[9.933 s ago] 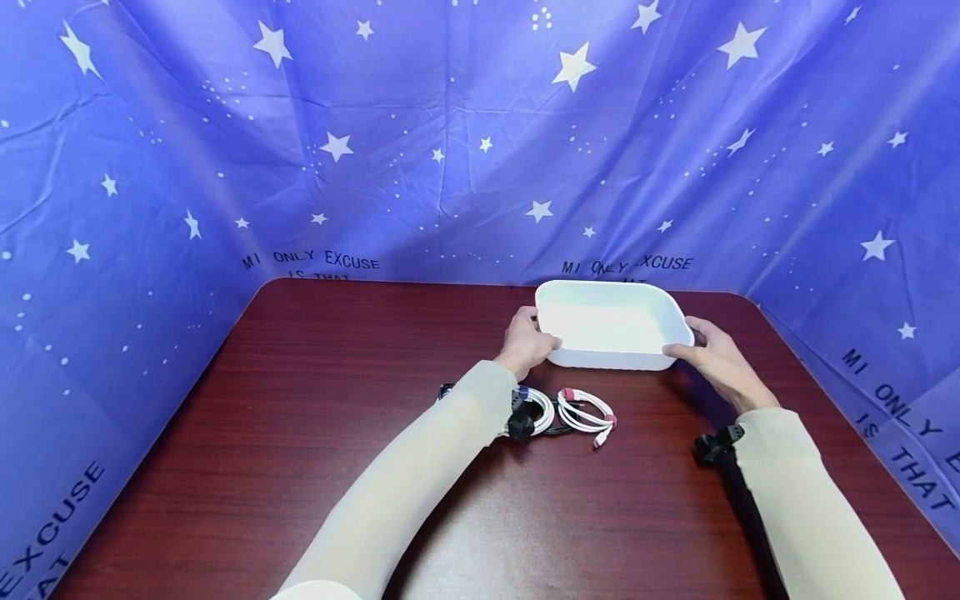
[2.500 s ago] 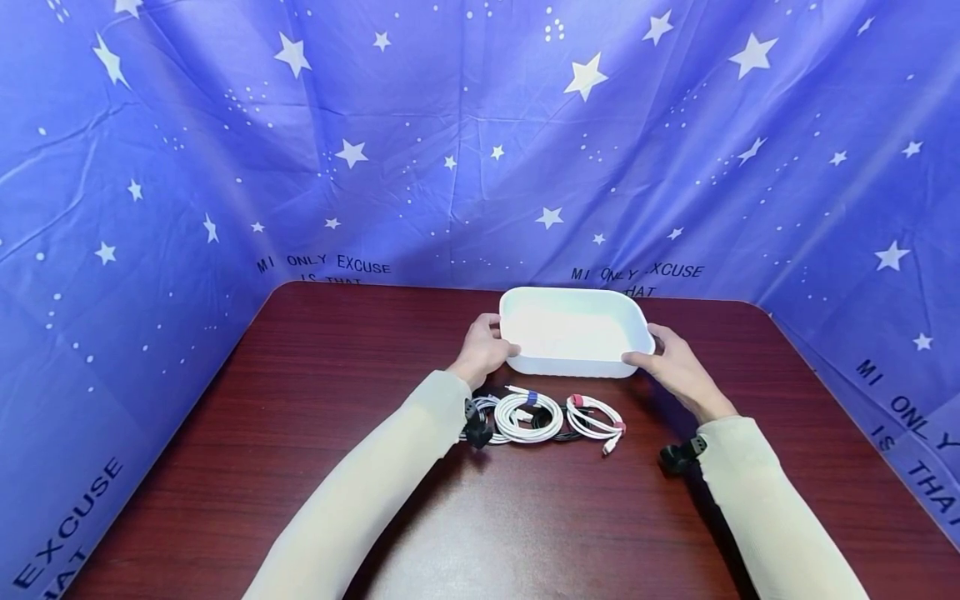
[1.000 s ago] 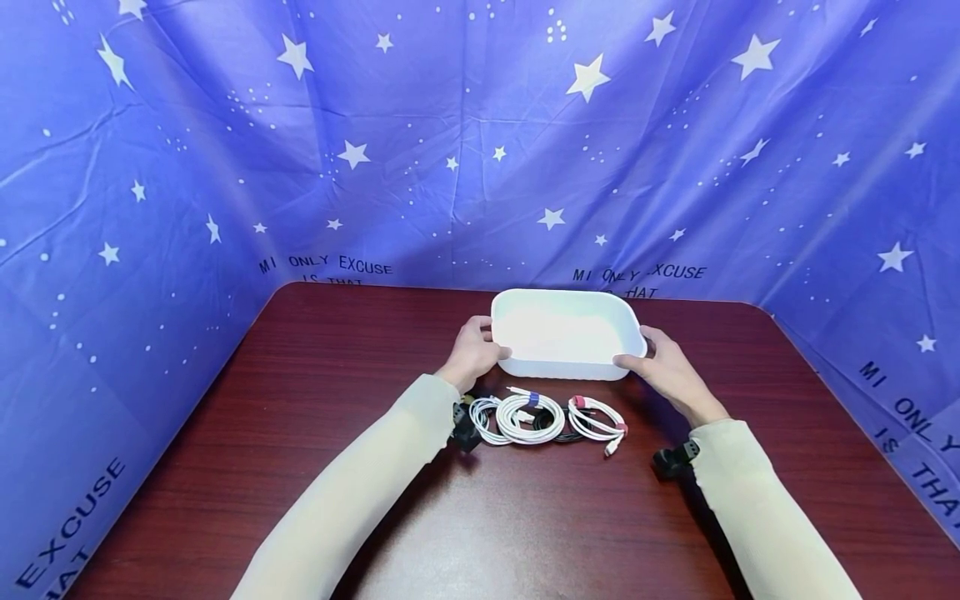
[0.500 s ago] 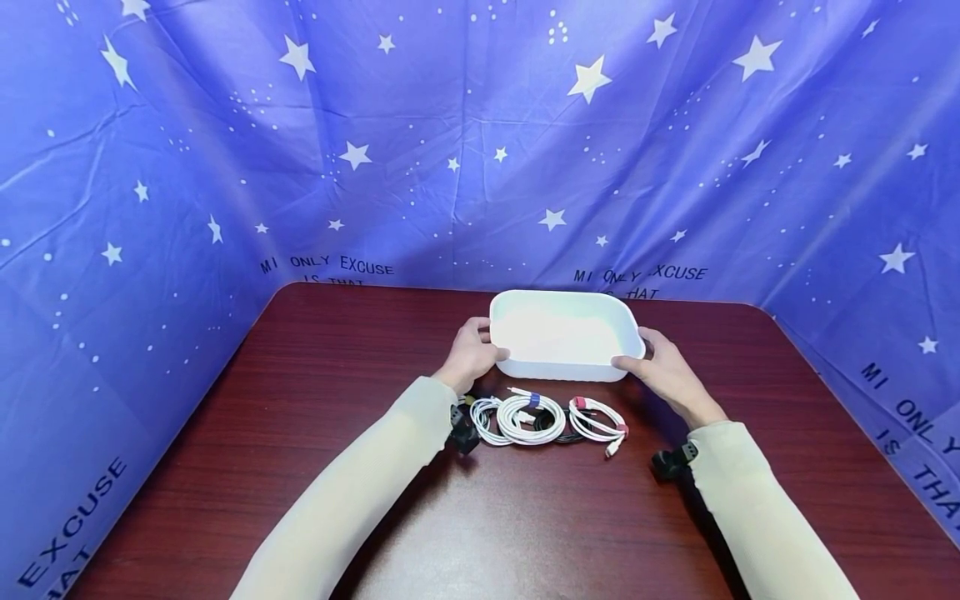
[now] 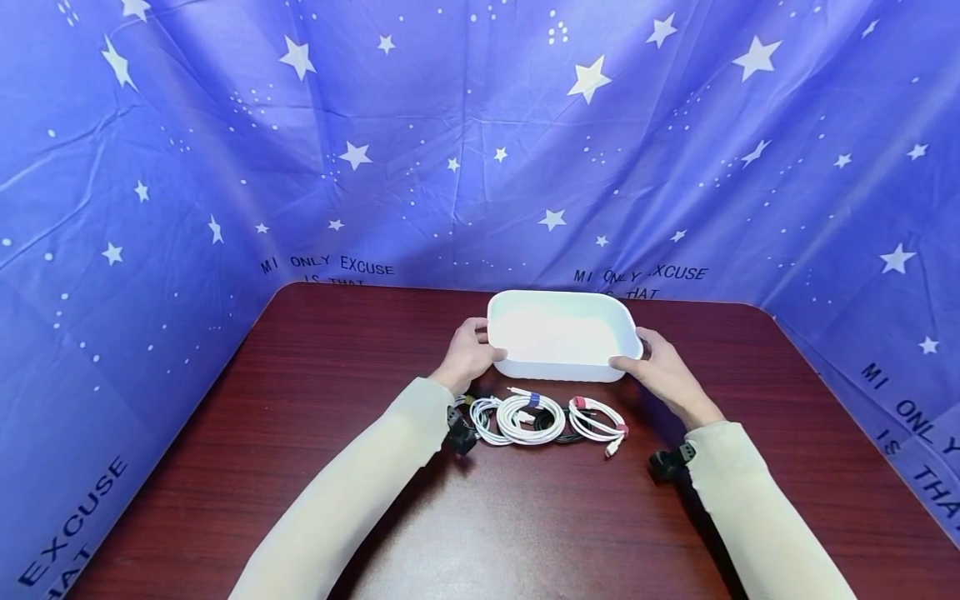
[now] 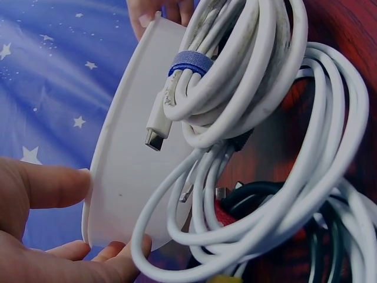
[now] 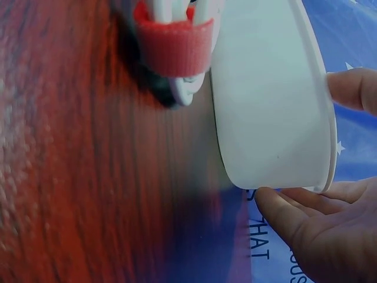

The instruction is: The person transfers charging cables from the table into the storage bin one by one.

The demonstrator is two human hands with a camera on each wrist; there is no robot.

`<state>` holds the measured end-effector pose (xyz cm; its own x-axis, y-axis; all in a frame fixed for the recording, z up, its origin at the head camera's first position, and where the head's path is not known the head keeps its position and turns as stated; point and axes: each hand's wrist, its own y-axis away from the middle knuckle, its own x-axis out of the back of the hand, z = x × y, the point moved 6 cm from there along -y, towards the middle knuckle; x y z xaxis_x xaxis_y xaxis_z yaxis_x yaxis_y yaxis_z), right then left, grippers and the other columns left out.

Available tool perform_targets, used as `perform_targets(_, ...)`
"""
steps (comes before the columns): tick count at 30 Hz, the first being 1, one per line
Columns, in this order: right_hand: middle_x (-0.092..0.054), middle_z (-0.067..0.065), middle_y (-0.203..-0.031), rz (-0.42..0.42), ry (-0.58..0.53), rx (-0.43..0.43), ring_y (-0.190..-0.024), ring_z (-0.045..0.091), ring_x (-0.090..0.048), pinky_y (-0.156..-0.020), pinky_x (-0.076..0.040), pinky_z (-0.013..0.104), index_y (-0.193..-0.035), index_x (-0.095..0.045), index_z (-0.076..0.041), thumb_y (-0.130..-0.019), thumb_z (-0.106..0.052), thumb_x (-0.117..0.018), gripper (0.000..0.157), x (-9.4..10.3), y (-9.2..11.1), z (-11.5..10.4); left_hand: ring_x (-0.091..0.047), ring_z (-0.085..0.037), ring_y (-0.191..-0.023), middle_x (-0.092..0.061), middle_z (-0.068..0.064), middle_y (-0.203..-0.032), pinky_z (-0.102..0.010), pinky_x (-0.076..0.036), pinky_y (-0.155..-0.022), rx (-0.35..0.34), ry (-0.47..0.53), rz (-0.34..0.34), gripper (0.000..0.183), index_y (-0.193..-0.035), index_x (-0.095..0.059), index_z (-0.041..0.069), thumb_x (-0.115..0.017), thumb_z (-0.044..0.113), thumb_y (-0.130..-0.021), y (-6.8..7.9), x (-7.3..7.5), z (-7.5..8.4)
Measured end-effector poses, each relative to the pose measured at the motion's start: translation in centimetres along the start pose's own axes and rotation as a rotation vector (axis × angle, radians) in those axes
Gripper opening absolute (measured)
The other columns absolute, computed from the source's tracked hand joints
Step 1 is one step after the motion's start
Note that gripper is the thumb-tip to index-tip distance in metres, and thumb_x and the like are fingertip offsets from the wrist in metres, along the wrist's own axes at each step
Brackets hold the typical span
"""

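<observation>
Both hands hold a white plastic bin (image 5: 558, 371) near the back of the table, one at each end. My left hand (image 5: 465, 357) grips its left end, thumb at the near rim corner and fingers round the side. At the opposite end my right hand (image 5: 669, 375) grips in the same way. The bin's visible inside holds nothing. In front of it lie coiled cables: a white cable with a blue strap (image 5: 534, 400), another with red straps (image 5: 579, 402), a black cable (image 5: 572, 437) and a thinner pale cable (image 5: 483, 437) on the left.
A dark red wood-grain table (image 5: 487, 517) carries everything. A blue star-patterned cloth (image 5: 420, 150) hangs behind it and along both sides. Close to the left wrist camera, the white cable's USB-C plug (image 6: 155, 139) points toward the bin's wall.
Over the earlier frames the bin has slid left along the back of the table, held by both hands throughout. In the last half second it shifts only slightly left. The cables stay put.
</observation>
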<state>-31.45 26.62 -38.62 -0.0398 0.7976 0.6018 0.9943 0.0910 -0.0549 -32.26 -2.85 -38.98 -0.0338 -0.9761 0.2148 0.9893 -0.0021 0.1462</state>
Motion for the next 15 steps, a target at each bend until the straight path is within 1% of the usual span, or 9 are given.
perform_targets(2,-0.04,0.03,-0.137,0.0,0.001,-0.001,-0.12,0.038,-0.043,-0.098,-0.037,0.049,-0.142,-0.028,0.01,-0.086,-0.025,-0.07,0.078,-0.02,-0.01,-0.02,-0.059,-0.028,-0.107,-0.059,-0.018,-0.12,-0.034,-0.052,-0.084,-0.005,0.003,0.003,0.061,-0.134,-0.044,0.003,-0.069,-0.004,-0.079,-0.01,0.04,-0.08)
perform_targets(9,-0.042,0.03,-0.136,0.01,0.009,0.005,-0.119,0.037,-0.043,-0.098,-0.036,0.048,-0.141,-0.031,0.01,-0.085,-0.025,-0.071,0.077,-0.06,-0.04,-0.11,-0.061,-0.031,-0.106,-0.06,-0.023,-0.118,-0.034,-0.051,-0.087,-0.042,0.03,0.005,0.06,-0.132,-0.044,-0.003,-0.067,-0.008,-0.078,-0.06,0.08,-0.16)
perform_targets(15,-0.04,0.029,-0.138,0.007,0.012,-0.002,-0.121,0.037,-0.042,-0.099,-0.036,0.049,-0.142,-0.03,0.009,-0.085,-0.026,-0.071,0.078,-0.09,-0.01,-0.11,-0.061,-0.029,-0.105,-0.061,-0.021,-0.116,-0.033,-0.052,-0.085,-0.041,0.027,0.012,0.058,-0.131,-0.045,-0.001,-0.068,-0.007,-0.078,-0.05,0.14,-0.18)
